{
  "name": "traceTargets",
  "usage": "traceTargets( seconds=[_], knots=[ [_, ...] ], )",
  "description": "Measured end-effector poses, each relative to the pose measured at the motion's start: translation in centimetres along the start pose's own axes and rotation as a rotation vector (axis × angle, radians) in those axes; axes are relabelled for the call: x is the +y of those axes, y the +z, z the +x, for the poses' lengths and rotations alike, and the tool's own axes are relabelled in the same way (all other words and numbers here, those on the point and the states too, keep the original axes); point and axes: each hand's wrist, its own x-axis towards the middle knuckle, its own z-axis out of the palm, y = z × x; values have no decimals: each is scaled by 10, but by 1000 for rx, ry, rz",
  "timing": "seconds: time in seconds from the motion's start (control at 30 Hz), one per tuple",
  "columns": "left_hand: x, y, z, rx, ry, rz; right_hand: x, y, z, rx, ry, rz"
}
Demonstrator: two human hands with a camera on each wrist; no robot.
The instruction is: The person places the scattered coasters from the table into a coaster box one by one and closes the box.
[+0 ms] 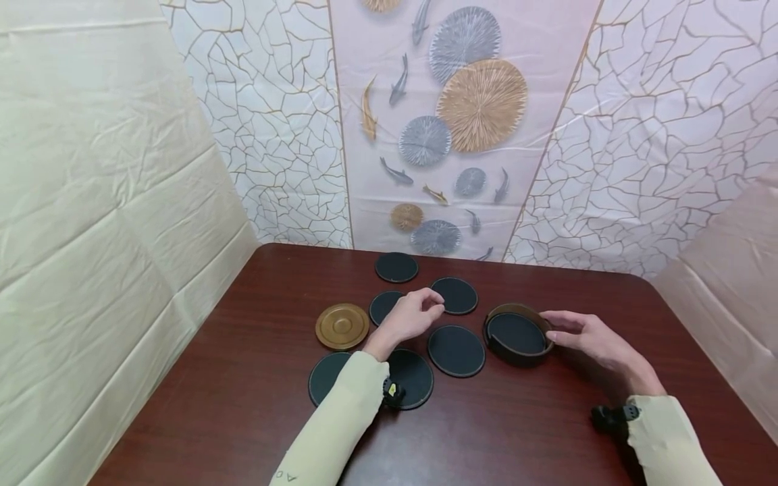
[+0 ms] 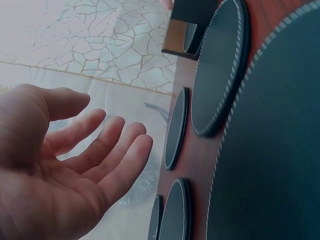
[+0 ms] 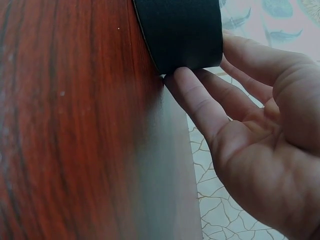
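Several round black coasters with pale stitched edges lie flat on the table, one of them (image 1: 456, 351) just right of my left forearm. Over this group is my left hand (image 1: 413, 314), holding nothing, its fingers loosely bent and apart in the left wrist view. The round coaster holder (image 1: 521, 359), dark outside and brown inside, stands at the right with a black coaster (image 1: 515, 333) in it. My right hand (image 1: 598, 343) holds the holder at its right side, thumb by the rim and fingertips against the outer wall (image 3: 185, 35).
A brown round dish (image 1: 342, 327) with raised rings lies left of the coasters. Farthest back is another black coaster (image 1: 396, 267). The reddish-brown table (image 1: 237, 378) meets patterned cloth behind and pale cloth walls (image 1: 121, 202) at both sides.
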Motion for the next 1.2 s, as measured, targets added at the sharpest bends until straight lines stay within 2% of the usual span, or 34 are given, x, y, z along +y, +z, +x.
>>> traceTargets(
  seconds=[0.23,0.57,0.77,0.93,1.2],
  knots=[
    [-6,-14,-11,-11,34,82,-1,-1,0,7,-10,-34],
    [-12,-37,-28,-15,77,144,-2,-2,-3,2,-23,-25],
    [-24,-51,-43,-28,102,166,0,0,-1,-2,-37,-5],
    [-34,-63,-54,-39,96,220,2,0,2,4,-20,-8],
    [-41,-75,-70,-73,78,281,3,0,0,-7,-22,10]
  ],
)
